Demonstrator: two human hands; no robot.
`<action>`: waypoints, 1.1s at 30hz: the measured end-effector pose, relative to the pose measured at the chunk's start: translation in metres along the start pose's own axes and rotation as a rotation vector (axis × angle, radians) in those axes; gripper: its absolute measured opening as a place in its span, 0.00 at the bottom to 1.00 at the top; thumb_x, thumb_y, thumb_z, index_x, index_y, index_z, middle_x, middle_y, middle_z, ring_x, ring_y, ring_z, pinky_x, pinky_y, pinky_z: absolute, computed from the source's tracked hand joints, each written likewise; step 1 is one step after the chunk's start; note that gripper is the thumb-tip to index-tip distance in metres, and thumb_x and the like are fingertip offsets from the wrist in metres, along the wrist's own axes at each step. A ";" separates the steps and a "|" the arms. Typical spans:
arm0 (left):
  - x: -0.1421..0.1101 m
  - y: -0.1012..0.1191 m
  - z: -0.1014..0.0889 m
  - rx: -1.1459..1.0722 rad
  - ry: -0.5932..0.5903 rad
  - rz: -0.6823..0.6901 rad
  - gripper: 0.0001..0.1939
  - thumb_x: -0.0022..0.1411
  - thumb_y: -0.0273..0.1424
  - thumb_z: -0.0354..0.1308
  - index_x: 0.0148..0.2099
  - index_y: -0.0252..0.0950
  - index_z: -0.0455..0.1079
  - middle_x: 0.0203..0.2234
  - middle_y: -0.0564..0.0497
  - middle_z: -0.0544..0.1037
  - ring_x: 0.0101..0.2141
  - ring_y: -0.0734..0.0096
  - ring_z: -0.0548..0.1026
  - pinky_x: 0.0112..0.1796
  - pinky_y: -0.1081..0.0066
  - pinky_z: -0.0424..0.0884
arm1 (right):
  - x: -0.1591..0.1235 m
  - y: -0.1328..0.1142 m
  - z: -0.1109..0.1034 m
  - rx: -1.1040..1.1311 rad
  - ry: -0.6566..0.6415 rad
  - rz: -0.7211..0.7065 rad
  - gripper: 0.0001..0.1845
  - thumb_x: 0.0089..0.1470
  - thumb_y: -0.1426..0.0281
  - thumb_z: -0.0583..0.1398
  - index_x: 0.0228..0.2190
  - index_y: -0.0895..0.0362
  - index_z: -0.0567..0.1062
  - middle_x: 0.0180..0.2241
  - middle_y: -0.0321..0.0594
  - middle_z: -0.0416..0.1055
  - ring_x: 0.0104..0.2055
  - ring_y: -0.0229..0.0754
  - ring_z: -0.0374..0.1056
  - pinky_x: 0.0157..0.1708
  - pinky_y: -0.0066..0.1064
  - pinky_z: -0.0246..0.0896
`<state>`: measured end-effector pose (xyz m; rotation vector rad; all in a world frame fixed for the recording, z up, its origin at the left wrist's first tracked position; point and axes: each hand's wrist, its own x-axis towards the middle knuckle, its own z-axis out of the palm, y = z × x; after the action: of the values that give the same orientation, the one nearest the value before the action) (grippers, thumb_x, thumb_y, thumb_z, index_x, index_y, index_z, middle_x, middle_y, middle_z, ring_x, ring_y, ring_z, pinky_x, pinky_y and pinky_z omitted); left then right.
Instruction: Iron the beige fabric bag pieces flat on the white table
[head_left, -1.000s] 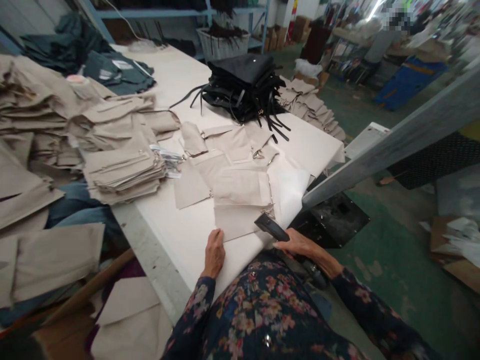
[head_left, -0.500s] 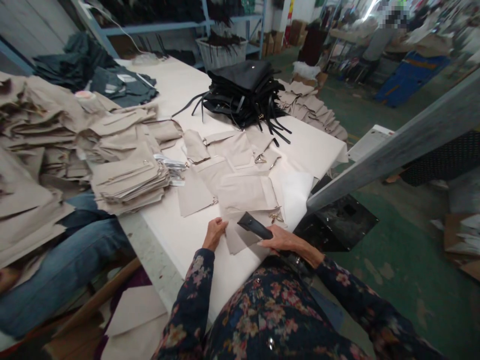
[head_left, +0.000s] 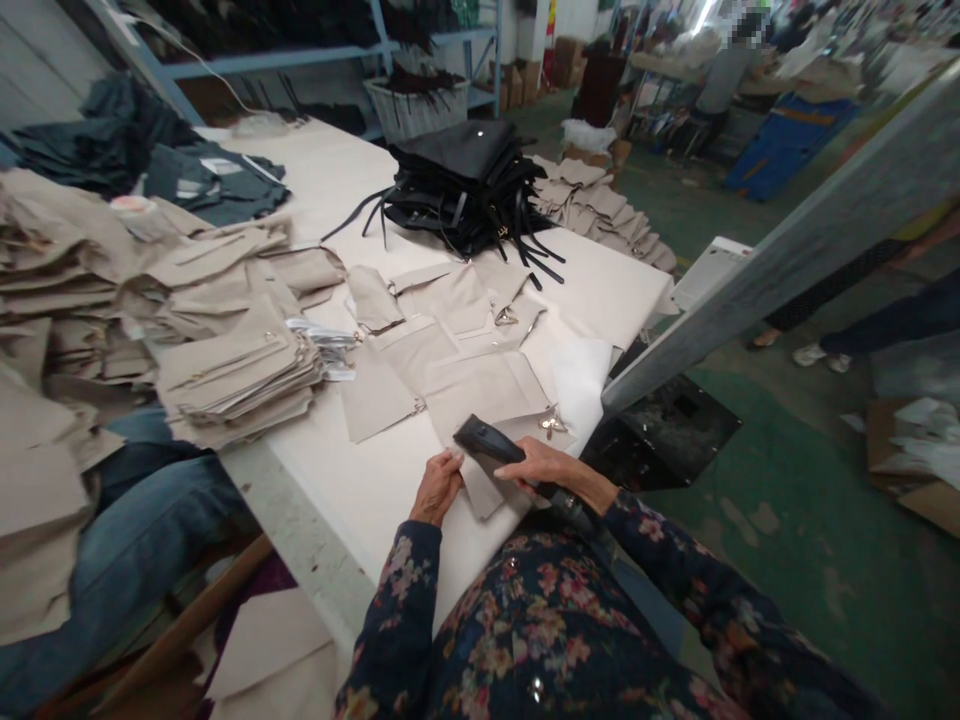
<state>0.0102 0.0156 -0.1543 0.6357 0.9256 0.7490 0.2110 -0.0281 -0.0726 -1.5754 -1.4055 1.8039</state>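
My right hand (head_left: 541, 464) is closed around a long black hand-held tool (head_left: 487, 440) with a broad front end; its exact kind I cannot make out. The tool's front end lies over a beige bag piece (head_left: 480, 488) near the table's front edge. Fingers of my left hand (head_left: 440, 486) pinch the left edge of this piece, close to the tool's tip. Just beyond lies a flat beige bag panel (head_left: 487, 385), with metal hardware (head_left: 553, 425) at its right corner. More beige pieces (head_left: 382, 392) overlap behind it.
A stack of beige pieces (head_left: 236, 385) stands left on the white table (head_left: 322, 480). Black bags with straps (head_left: 465, 185) are piled at the back. A grey post (head_left: 750, 270) rises at the right. A person's jeans-clad leg (head_left: 157, 540) is at the left.
The tool has moved left and slightly up, its tip now beside my left fingers. My left hand has shifted a little right and now grips the beige piece's edge. The view has turned slightly.
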 end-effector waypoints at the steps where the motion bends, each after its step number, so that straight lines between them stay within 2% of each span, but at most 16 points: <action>1: 0.000 -0.003 0.002 -0.004 0.009 0.002 0.19 0.39 0.38 0.68 0.33 0.32 0.72 0.26 0.47 0.79 0.35 0.57 0.76 0.34 0.65 0.72 | 0.000 -0.003 -0.001 0.000 0.021 -0.013 0.19 0.50 0.57 0.63 0.22 0.58 0.66 0.14 0.31 0.64 0.15 0.33 0.59 0.13 0.22 0.54; 4: 0.001 -0.008 0.006 -0.011 0.051 0.031 0.17 0.41 0.38 0.66 0.33 0.34 0.71 0.29 0.46 0.79 0.37 0.57 0.76 0.36 0.64 0.72 | -0.007 -0.009 -0.008 -0.029 0.070 -0.027 0.19 0.50 0.58 0.63 0.20 0.58 0.66 0.13 0.32 0.63 0.15 0.34 0.59 0.13 0.23 0.53; 8: 0.002 -0.005 0.005 -0.007 0.096 0.062 0.15 0.41 0.36 0.65 0.32 0.34 0.69 0.28 0.47 0.78 0.37 0.58 0.76 0.37 0.64 0.72 | -0.032 -0.005 -0.020 -0.051 0.114 -0.007 0.17 0.49 0.59 0.63 0.22 0.58 0.66 0.13 0.31 0.63 0.13 0.33 0.58 0.13 0.23 0.53; 12: 0.008 -0.001 -0.001 -0.008 0.124 0.076 0.14 0.39 0.35 0.66 0.29 0.34 0.68 0.26 0.48 0.77 0.36 0.61 0.76 0.36 0.66 0.72 | -0.057 0.013 -0.022 -0.032 0.042 0.012 0.17 0.51 0.58 0.62 0.23 0.59 0.66 0.14 0.32 0.65 0.14 0.34 0.59 0.14 0.23 0.53; 15: 0.013 -0.001 -0.008 0.013 0.184 0.088 0.13 0.41 0.34 0.65 0.28 0.35 0.66 0.23 0.52 0.75 0.33 0.67 0.75 0.35 0.70 0.71 | -0.069 0.029 -0.018 -0.029 0.023 0.023 0.18 0.51 0.58 0.62 0.22 0.59 0.67 0.13 0.32 0.64 0.14 0.34 0.59 0.14 0.24 0.53; 18: 0.007 -0.006 -0.015 0.051 0.253 0.077 0.13 0.42 0.34 0.64 0.29 0.35 0.65 0.21 0.56 0.73 0.28 0.72 0.73 0.31 0.73 0.70 | -0.078 0.039 -0.013 -0.043 0.021 0.044 0.20 0.51 0.59 0.62 0.18 0.59 0.66 0.12 0.33 0.63 0.14 0.35 0.59 0.15 0.24 0.52; 22: -0.023 -0.021 -0.016 0.119 0.310 -0.041 0.14 0.43 0.36 0.65 0.28 0.33 0.65 0.18 0.54 0.72 0.21 0.73 0.71 0.26 0.71 0.71 | -0.083 0.048 -0.006 -0.008 0.010 0.058 0.19 0.51 0.59 0.62 0.19 0.59 0.67 0.13 0.32 0.64 0.15 0.34 0.58 0.15 0.24 0.51; 26: -0.047 -0.033 -0.006 0.166 0.268 -0.175 0.12 0.40 0.31 0.66 0.25 0.33 0.65 0.14 0.55 0.70 0.18 0.73 0.70 0.25 0.69 0.72 | -0.079 0.059 -0.001 0.011 -0.028 0.032 0.15 0.50 0.60 0.63 0.23 0.59 0.69 0.14 0.31 0.64 0.15 0.35 0.60 0.16 0.23 0.53; 30: -0.049 -0.035 0.001 0.166 0.271 -0.165 0.08 0.38 0.27 0.62 0.26 0.33 0.68 0.14 0.57 0.69 0.16 0.76 0.67 0.23 0.72 0.71 | -0.074 0.063 0.005 0.013 -0.087 0.064 0.15 0.49 0.60 0.64 0.25 0.60 0.70 0.15 0.32 0.66 0.16 0.35 0.60 0.15 0.23 0.54; 33: -0.045 -0.033 0.004 0.157 0.274 -0.120 0.11 0.37 0.27 0.60 0.29 0.32 0.70 0.16 0.56 0.72 0.18 0.76 0.68 0.23 0.74 0.69 | -0.074 0.059 0.010 0.013 -0.113 0.080 0.16 0.48 0.59 0.64 0.25 0.60 0.70 0.15 0.31 0.65 0.16 0.34 0.60 0.15 0.23 0.53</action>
<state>0.0057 -0.0399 -0.1562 0.6176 1.2734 0.6705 0.2443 -0.1164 -0.0836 -1.5661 -1.3951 1.9729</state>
